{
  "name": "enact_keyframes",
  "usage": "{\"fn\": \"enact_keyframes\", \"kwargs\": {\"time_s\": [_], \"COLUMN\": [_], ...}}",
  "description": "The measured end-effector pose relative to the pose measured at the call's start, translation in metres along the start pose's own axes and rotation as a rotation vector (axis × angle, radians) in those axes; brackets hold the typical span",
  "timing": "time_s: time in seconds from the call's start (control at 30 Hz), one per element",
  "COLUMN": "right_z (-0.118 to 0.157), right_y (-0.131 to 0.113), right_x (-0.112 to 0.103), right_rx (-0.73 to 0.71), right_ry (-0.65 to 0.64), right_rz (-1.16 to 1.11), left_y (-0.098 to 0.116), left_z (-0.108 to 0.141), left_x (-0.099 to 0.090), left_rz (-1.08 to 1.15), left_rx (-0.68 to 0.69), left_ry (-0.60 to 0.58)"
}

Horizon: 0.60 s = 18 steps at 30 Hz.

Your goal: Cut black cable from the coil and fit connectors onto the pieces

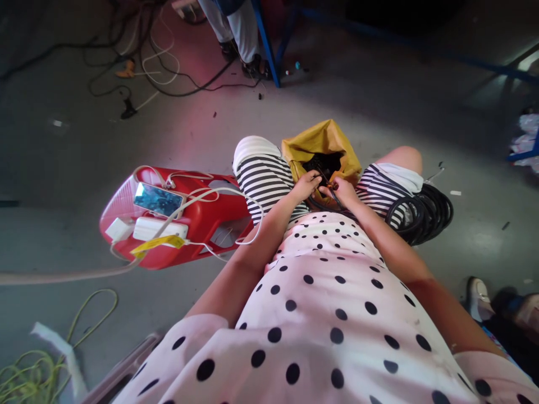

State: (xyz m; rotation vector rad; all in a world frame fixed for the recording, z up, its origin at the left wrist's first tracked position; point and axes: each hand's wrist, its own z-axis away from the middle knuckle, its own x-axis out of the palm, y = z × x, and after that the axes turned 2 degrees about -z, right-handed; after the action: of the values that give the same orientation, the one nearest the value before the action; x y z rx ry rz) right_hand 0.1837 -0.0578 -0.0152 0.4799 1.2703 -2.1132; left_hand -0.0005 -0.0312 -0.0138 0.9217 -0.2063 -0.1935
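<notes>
My left hand (307, 185) is at the mouth of a yellow bag (305, 147) between my knees, its fingers pinched on a thin black cable. Close beside it, my right hand (344, 194) grips a black cable (335, 196) with a small orange-brown bit by the fingers. Dark items lie inside the bag, too shadowed to make out. A coil of thick black cable (438, 216) hangs over my right thigh.
At left, a red plastic stool (202, 219) bears a phone (158, 200), a white power strip (162, 229) and a white charger (119, 229). Yellow-green cable (27, 373) lies lower left. Tangled cords (155, 73), a blue frame (266, 45) and another person's legs (244, 33) are ahead.
</notes>
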Motion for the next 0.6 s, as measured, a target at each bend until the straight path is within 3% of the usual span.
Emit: {"fn": "enact_keyframes", "kwargs": {"time_s": [0.3, 0.6], "right_z": [-0.011, -0.014], "right_y": [0.003, 0.003], "right_x": [0.007, 0.005], "right_rx": [0.011, 0.030], "right_ry": [0.012, -0.002], "right_rz": [-0.012, -0.021], "left_y": [-0.005, -0.003], "left_z": [-0.004, -0.003], "left_x": [0.003, 0.004], "left_rz": [-0.012, 0.057], "left_rx": [-0.016, -0.039], "left_ry": [0.046, 0.003]}}
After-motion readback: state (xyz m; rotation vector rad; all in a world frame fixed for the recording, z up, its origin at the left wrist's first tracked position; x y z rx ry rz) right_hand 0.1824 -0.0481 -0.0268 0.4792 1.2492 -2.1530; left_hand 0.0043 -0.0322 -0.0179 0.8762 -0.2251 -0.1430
